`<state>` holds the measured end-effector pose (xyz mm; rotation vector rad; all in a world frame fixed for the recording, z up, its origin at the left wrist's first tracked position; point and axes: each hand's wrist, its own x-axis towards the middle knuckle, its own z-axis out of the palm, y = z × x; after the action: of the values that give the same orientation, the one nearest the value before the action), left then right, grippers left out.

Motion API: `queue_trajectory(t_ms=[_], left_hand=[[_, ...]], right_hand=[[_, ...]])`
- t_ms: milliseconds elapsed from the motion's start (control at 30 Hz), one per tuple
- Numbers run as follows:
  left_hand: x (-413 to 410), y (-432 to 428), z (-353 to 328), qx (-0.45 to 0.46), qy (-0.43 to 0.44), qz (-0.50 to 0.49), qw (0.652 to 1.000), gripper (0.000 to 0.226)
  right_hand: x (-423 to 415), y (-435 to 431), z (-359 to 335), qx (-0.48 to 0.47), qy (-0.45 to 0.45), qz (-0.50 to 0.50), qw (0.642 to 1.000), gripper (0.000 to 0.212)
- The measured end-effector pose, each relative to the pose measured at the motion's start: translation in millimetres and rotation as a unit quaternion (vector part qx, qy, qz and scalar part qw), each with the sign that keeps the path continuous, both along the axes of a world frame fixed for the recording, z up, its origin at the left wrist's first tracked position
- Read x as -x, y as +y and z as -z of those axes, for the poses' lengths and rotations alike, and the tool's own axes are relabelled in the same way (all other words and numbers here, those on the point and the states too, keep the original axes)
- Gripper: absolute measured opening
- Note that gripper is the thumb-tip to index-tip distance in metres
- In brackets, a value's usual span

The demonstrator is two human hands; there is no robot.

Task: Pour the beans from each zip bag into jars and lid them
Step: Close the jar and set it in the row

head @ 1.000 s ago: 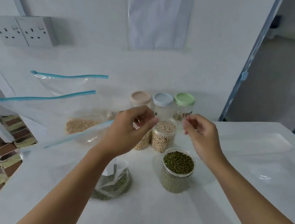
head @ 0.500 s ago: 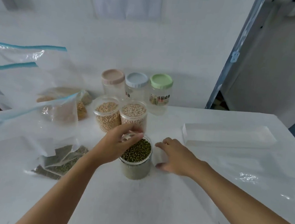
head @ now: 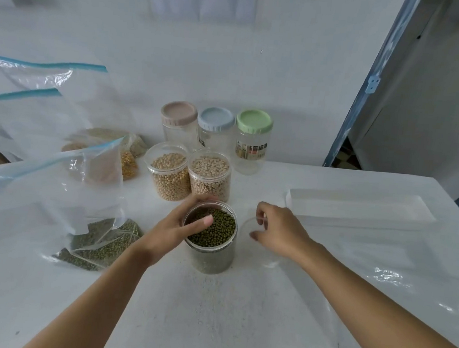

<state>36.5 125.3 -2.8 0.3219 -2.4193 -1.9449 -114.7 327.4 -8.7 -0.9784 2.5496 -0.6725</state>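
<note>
The left hand (head: 174,232) curls round the rim of the open mung bean jar (head: 212,260), thumb lying over the mouth, fingers hooked on the far edge. The jar is a clear plastic cylinder, packed with small dark green beans, standing on the grainy white table (head: 212,309). Just right of it the right hand (head: 278,232) has its fingers bent onto the thin edge of a round clear lid (head: 246,230), faint against the table.

Behind stand two open clear jars (head: 170,177) of pale round beans, touching. Further back are three ribbed-lidded jars (head: 215,134), pink, blue and green. At left a crumpled zip bag (head: 99,243) holds green beans.
</note>
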Motion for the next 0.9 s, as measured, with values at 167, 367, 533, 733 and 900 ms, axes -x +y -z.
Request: queue_trajectory(t_ms=[167,367,533,733,900], left_hand=[[-5,-11,8,0.021,-0.002,0.056,0.998,0.090],[0,-13,17,0.073,0.032,0.075,0.994,0.104],[5,-11,27,0.099,0.065,0.045,0.992,0.105],[17,-2,28,0.123,0.114,0.045,0.985,0.105],[14,2,35,0.137,0.114,0.025,0.984,0.093]], right_hand=[[-17,-15,-21,0.148,-0.070,0.050,0.985,0.027],[-53,-25,-30,0.215,-0.192,-0.037,0.957,0.034],[-51,-30,-21,0.236,-0.154,-0.048,0.958,0.042],[-49,-45,-28,0.109,0.105,-0.184,0.971,0.080],[-41,-51,-26,0.078,0.126,-0.209,0.967,0.069]])
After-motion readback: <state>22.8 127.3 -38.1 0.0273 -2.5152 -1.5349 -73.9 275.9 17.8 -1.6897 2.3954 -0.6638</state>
